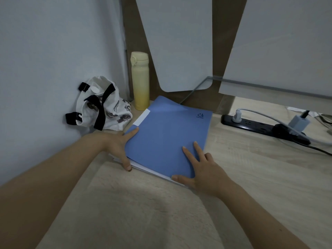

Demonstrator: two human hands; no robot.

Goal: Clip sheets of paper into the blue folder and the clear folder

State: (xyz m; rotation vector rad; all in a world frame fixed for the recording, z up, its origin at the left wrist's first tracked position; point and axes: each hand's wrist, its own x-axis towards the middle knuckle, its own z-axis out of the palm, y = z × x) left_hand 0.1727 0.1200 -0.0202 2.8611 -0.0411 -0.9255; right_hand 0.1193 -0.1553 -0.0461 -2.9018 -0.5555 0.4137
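The blue folder (167, 133) lies closed on the tabletop (251, 159), white sheets (147, 170) showing under its near edge. My left grip (118, 146), fingers straight, braces its left edge; my right grip (203, 169) lies flat, fingers spread, on its near-right corner.

The left hand (116, 146) touches the left edge of the blue folder (165, 130), and the right hand (203, 169) lies flat on its near corner.

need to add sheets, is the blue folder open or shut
Shut: the blue folder lies flat, cover down over white sheets.
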